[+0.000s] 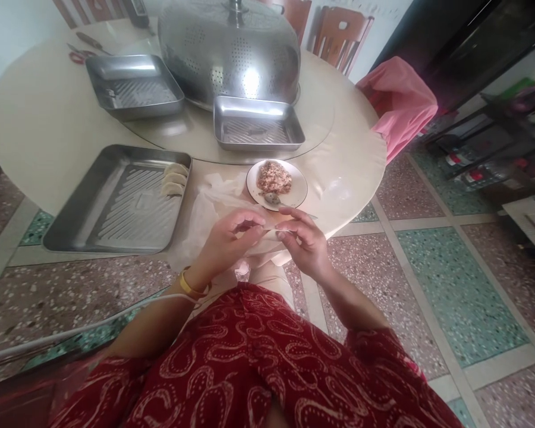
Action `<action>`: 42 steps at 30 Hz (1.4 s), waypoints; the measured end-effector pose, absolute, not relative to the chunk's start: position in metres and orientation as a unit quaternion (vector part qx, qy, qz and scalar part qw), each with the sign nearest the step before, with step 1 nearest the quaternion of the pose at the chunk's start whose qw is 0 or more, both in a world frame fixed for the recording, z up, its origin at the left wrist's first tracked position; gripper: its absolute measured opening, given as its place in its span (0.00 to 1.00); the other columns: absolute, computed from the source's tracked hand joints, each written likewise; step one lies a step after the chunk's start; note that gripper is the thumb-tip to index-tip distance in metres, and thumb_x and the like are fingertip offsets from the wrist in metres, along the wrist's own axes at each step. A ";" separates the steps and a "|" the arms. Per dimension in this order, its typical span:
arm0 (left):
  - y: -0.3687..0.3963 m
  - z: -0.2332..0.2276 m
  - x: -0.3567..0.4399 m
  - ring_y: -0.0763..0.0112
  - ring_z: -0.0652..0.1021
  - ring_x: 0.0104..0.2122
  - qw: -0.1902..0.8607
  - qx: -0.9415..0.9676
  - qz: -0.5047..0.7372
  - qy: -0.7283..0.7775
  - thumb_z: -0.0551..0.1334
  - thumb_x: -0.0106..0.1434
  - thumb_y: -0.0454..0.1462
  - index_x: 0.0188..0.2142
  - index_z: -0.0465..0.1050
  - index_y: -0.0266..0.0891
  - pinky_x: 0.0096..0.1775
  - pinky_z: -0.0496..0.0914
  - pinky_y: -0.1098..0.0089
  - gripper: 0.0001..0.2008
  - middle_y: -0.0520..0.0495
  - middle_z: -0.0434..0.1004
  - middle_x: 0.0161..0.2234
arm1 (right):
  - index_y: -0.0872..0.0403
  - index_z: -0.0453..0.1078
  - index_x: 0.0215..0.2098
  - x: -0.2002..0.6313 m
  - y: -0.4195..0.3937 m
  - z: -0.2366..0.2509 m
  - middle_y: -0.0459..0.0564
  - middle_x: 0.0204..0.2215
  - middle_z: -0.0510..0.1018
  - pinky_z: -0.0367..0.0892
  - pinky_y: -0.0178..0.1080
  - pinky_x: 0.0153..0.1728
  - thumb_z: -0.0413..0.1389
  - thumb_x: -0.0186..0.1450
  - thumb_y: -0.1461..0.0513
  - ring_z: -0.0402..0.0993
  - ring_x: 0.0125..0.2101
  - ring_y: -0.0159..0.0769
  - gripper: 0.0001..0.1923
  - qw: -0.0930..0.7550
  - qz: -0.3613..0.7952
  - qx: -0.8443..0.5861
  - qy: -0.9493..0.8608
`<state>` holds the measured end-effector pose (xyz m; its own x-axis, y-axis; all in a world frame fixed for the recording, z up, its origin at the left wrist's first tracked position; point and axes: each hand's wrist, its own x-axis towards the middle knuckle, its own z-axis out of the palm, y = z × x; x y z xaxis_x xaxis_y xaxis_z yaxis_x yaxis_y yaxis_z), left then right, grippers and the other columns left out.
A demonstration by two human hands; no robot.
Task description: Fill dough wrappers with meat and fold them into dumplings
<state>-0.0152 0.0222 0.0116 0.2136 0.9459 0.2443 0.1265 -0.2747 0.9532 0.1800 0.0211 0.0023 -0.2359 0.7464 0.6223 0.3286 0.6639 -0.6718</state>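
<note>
Thin dough wrapper (271,228) was pinched flat between left hand (225,241) and right hand (304,241) at the desk's near edge, by the filling plate (296,190) for easy spooning.

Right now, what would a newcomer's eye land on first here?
The two hands, left hand and right hand, pinching a thin dumpling wrapper at the table's near edge. Just beyond sits a small plate of minced filling with a spoon. Left, a steel tray holds three folded dumplings.

Perforated dome cover (229,50) top (handle too) cropped
</note>
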 end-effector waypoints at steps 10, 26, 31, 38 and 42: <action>0.020 0.020 -0.018 0.73 0.76 0.32 0.380 0.687 0.433 0.443 0.61 0.62 0.38 0.33 0.73 0.40 0.38 0.72 0.70 0.04 0.50 0.78 0.33 | 0.47 0.72 0.41 0.178 0.016 0.008 0.51 0.50 0.75 0.79 0.49 0.45 0.57 0.67 0.66 0.75 0.51 0.40 0.07 0.484 0.202 -0.349 -0.777; 0.014 0.034 -0.017 0.70 0.77 0.33 0.397 0.707 0.401 0.425 0.60 0.60 0.37 0.33 0.74 0.40 0.35 0.72 0.69 0.05 0.48 0.79 0.33 | 0.48 0.67 0.43 0.175 0.009 0.007 0.50 0.47 0.74 0.81 0.46 0.39 0.55 0.68 0.66 0.71 0.55 0.42 0.07 0.443 0.184 -0.335 -0.811; 0.013 0.035 -0.016 0.68 0.78 0.37 0.382 0.721 0.415 0.402 0.60 0.61 0.35 0.34 0.75 0.41 0.40 0.73 0.67 0.04 0.47 0.79 0.35 | 0.47 0.65 0.49 0.173 0.008 0.009 0.53 0.53 0.71 0.82 0.43 0.35 0.55 0.68 0.65 0.72 0.54 0.43 0.12 0.448 0.173 -0.350 -0.804; 0.004 0.032 -0.017 0.74 0.75 0.31 0.301 0.729 0.451 0.417 0.61 0.62 0.36 0.35 0.72 0.40 0.35 0.71 0.72 0.02 0.50 0.77 0.32 | 0.49 0.71 0.46 0.171 0.009 0.008 0.53 0.53 0.73 0.81 0.44 0.40 0.55 0.68 0.67 0.78 0.45 0.38 0.10 0.470 0.152 -0.334 -0.803; 0.002 0.029 -0.023 0.74 0.75 0.31 0.302 0.728 0.436 0.434 0.61 0.63 0.37 0.35 0.73 0.40 0.34 0.70 0.72 0.04 0.49 0.78 0.33 | 0.49 0.70 0.41 0.171 0.010 0.008 0.52 0.45 0.76 0.81 0.45 0.41 0.53 0.68 0.66 0.73 0.54 0.43 0.07 0.469 0.135 -0.348 -0.800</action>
<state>-0.0231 0.0018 0.0294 0.2439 0.8956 0.3721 0.3690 -0.4405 0.8184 0.1709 0.0105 0.0079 -0.3172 0.6844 0.6565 0.4310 0.7207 -0.5430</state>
